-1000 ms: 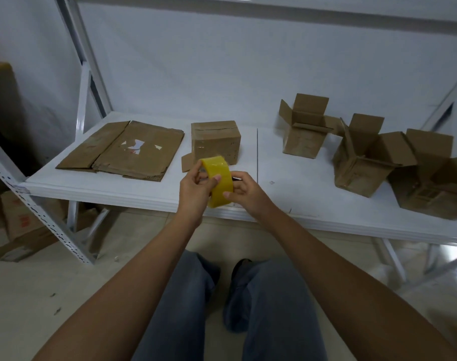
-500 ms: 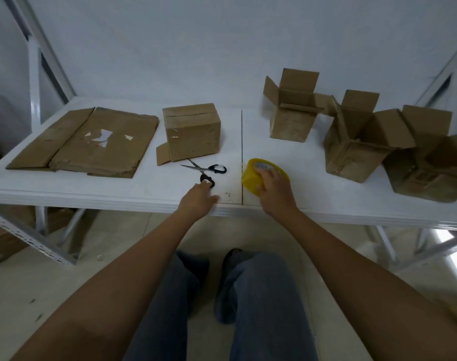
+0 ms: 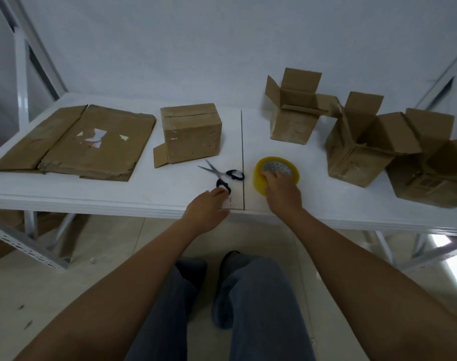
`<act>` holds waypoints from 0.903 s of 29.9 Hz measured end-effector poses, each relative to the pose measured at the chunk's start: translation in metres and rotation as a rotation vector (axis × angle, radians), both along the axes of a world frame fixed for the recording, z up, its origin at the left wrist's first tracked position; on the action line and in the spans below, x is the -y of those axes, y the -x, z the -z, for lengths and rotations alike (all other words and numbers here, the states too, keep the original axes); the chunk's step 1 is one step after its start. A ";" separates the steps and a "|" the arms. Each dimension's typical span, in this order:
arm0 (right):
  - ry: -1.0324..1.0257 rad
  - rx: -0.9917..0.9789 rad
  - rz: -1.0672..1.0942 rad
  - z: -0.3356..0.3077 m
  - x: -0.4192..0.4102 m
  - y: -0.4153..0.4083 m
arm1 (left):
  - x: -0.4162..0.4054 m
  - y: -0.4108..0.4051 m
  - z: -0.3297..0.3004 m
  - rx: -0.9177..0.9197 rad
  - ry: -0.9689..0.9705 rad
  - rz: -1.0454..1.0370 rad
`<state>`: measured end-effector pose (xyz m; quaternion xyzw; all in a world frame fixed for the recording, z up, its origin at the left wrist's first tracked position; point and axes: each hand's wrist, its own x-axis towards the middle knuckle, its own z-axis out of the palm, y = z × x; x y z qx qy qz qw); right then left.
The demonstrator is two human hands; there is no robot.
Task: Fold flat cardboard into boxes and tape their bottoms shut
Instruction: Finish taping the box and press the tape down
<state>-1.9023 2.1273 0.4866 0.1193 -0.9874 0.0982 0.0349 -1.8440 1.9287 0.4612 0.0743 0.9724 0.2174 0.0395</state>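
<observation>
White table [image 3: 97, 188]: hands hold yellow tape roll [image 3: 260, 178], scissors [image 3: 223, 175].

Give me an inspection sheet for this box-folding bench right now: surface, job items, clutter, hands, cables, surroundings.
Surface: white table, two panels meeting at a seam.
Job's things: flat cardboard at left; closed box at centre; three open boxes at right; yellow tape roll; scissors lying open.
Clutter: nothing seen on the table.
Hands: left hand touches a scissor handle; right hand grips the tape roll on the table.
Cables: nothing seen.
Surroundings: white wall behind; metal rack frame; more cardboard on the floor at left.
</observation>
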 end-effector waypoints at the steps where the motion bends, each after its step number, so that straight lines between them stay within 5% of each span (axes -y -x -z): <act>1: -0.008 -0.003 0.018 0.000 -0.002 0.002 | -0.001 0.002 0.000 -0.012 0.004 0.023; 10: -0.079 -0.077 0.059 0.001 -0.001 0.009 | 0.002 0.026 0.000 0.008 -0.004 0.153; 19: 0.270 -0.125 -0.327 -0.043 0.097 0.042 | 0.084 0.026 -0.063 -0.524 -0.117 -0.094; 23: 0.391 -0.153 -0.396 -0.062 0.151 0.070 | 0.117 0.048 -0.088 -0.599 -0.191 -0.152; 27: 0.326 -0.197 -0.377 -0.064 0.182 0.105 | 0.137 0.084 -0.099 -0.595 -0.062 -0.175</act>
